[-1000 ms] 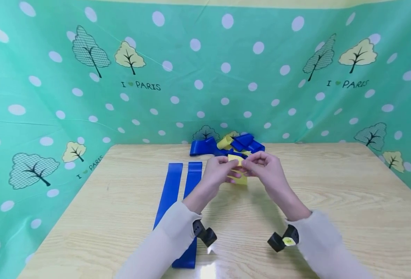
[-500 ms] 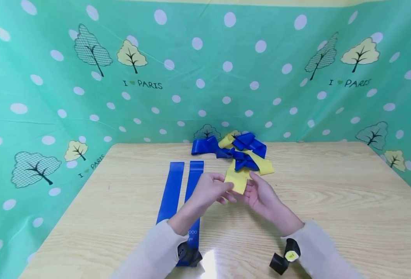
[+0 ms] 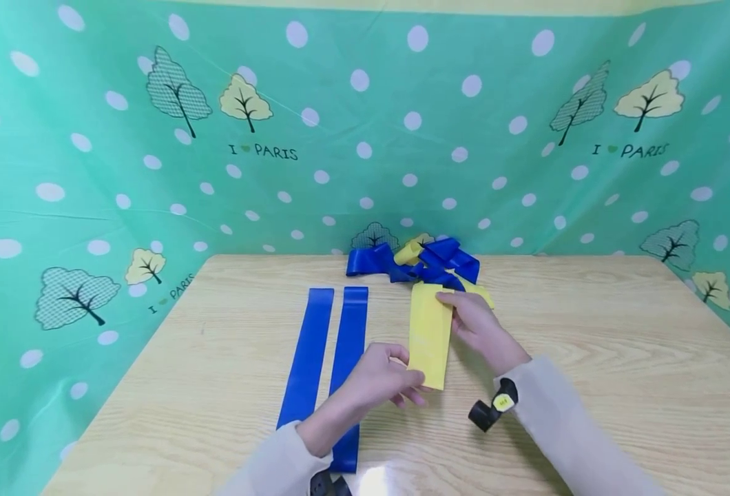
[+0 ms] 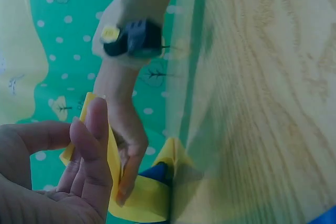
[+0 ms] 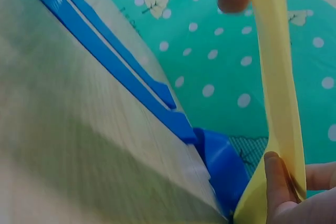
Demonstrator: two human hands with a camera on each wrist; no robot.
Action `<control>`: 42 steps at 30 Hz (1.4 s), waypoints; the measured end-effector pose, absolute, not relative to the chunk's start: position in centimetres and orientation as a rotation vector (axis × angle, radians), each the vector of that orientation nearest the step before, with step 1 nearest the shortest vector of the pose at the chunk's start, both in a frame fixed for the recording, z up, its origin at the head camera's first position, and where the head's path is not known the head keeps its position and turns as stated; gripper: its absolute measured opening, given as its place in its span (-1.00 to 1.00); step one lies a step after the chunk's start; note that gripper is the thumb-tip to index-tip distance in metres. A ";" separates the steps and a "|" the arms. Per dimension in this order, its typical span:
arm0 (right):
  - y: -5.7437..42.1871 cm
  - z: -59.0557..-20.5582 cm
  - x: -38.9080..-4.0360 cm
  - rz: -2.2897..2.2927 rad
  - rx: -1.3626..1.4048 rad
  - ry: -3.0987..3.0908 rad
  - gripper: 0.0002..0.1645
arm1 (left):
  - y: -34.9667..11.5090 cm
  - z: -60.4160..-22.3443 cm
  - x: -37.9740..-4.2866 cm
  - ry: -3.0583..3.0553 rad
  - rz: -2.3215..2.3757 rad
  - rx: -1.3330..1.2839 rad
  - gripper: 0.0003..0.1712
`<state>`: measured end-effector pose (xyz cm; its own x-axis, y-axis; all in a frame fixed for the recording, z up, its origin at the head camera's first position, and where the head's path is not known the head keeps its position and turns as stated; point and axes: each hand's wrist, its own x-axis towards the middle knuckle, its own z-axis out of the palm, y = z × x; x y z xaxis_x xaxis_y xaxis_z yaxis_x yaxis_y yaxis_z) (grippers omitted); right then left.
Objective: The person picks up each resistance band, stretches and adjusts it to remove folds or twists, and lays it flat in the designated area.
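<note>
A yellow ribbon band [image 3: 428,337] is drawn out flat between both hands over the table. My left hand [image 3: 380,377] pinches its near end between thumb and fingers; the left wrist view shows the band's end [image 4: 86,108] in those fingertips. Farther up, my right hand [image 3: 478,322] pinches the band along its right edge near the far end. In the right wrist view the yellow band [image 5: 275,66] runs upright from the right fingers [image 5: 277,182] toward the left hand. Behind the right hand, more yellow ribbon [image 3: 479,293] joins the tangled pile.
At the back of the table lies a tangle of blue ribbon [image 3: 442,258] with yellow among it. Two flat blue bands [image 3: 312,344] lie side by side left of the hands, the left forearm over their near part. A green dotted cloth [image 3: 365,138] hangs behind the table.
The yellow band, earlier bunched small near the pile, is now stretched out long. My left hand has drawn its end toward the near side; my right hand has moved farther up and grips it.
</note>
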<state>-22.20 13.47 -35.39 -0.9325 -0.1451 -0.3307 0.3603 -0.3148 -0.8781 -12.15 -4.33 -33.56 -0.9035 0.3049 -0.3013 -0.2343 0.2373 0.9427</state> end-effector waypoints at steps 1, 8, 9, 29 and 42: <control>13.5 -35.4 -22.7 -2.304 0.283 1.627 -0.80 | -4.4 -33.6 -12.1 2.089 1.705 0.065 -0.88; 13.4 -35.1 -25.1 -2.330 0.338 1.550 -0.89 | -4.4 -34.0 -11.7 2.122 1.665 0.042 -0.88; 13.3 -35.1 -25.3 -2.333 0.339 1.535 -0.87 | -4.4 -34.1 -11.6 2.125 1.667 0.047 -0.88; 15.2 -34.5 -28.8 -2.282 0.448 1.636 -0.77 | -3.9 -35.4 -10.5 2.137 1.582 0.124 -0.82; 15.2 -34.8 -29.6 -2.129 0.470 1.869 -0.81 | -4.2 -36.5 -9.2 2.092 1.564 0.126 -0.82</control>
